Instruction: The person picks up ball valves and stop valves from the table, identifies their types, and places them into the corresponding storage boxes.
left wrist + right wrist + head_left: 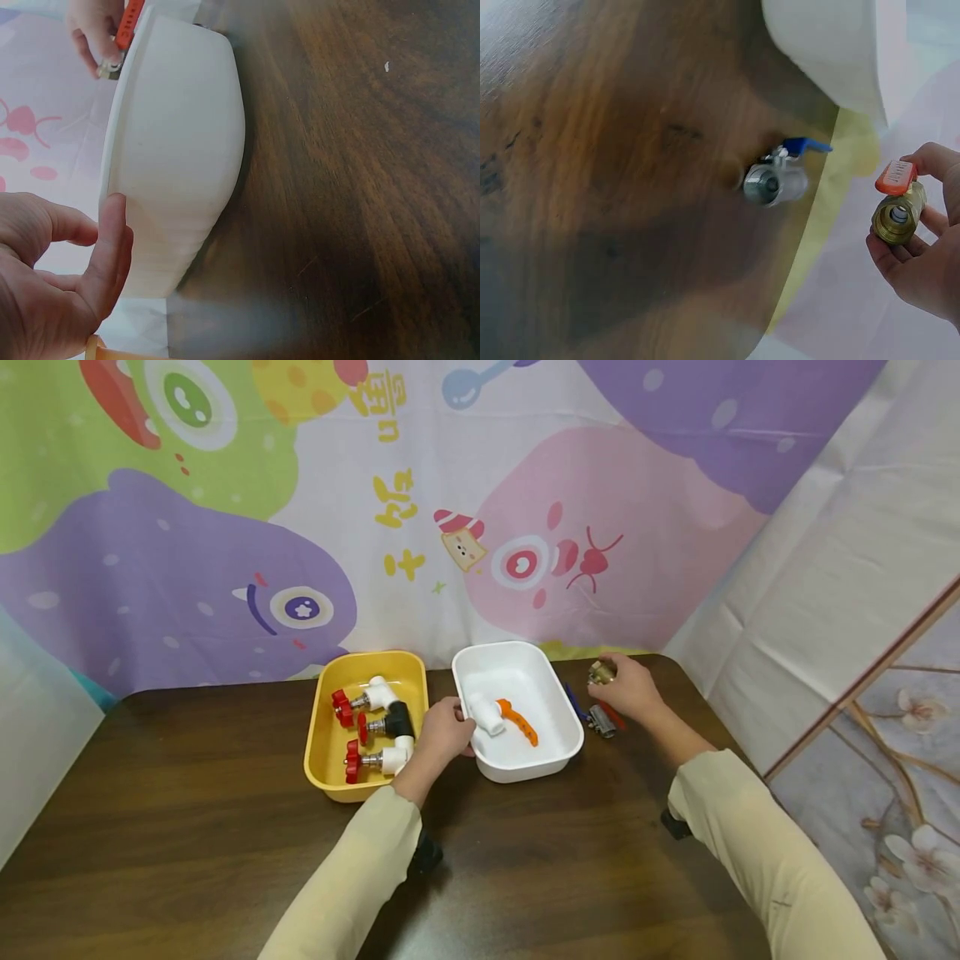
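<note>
My left hand [444, 732] pinches the left rim of a white plastic basin [555, 739], thumb and fingers on either side of the edge in the left wrist view. In the basin lies a white plastic valve [486, 713] with an orange lever [519, 723]. To the basin's right, my right hand [628, 687] holds a brass ball valve [898, 217] with a red handle [895, 178], raised over the table's back edge. A silver ball valve [776, 185] with a blue lever [807, 145] rests on the table just below that hand.
On the left a yellow basin [315, 752] holds three valves with red wheel handles, two white and one black [399, 720]. Both basins stand on a dark wooden table [525, 877], close to a printed cloth [420, 602] behind. A pale panel [810, 585] rises on the right.
</note>
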`<action>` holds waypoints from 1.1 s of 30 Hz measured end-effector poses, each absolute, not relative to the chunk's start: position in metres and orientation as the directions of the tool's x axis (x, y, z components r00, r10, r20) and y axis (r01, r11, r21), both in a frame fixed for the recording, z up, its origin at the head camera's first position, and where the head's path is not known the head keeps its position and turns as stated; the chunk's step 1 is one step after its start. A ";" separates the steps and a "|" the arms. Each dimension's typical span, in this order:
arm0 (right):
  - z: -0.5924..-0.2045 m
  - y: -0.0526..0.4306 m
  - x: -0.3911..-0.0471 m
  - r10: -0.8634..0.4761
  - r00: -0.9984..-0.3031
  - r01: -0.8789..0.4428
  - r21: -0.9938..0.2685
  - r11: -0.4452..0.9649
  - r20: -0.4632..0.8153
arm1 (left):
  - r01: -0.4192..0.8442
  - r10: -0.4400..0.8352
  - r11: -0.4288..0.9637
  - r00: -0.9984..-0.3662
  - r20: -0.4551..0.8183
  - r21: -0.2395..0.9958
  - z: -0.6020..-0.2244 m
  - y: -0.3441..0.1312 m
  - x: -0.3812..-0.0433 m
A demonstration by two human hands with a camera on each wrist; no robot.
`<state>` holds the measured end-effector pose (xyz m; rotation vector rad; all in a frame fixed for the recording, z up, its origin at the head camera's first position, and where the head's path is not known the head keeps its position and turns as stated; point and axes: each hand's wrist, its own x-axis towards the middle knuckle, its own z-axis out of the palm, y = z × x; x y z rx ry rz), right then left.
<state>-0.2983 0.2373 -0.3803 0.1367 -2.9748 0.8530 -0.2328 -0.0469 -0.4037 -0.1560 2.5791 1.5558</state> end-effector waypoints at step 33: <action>-0.370 0.187 -0.303 -0.137 -0.991 -0.112 -0.553 0.825 -0.002 | -0.145 -0.016 0.467 -0.988 -0.155 0.872 -0.403 -0.047 -0.231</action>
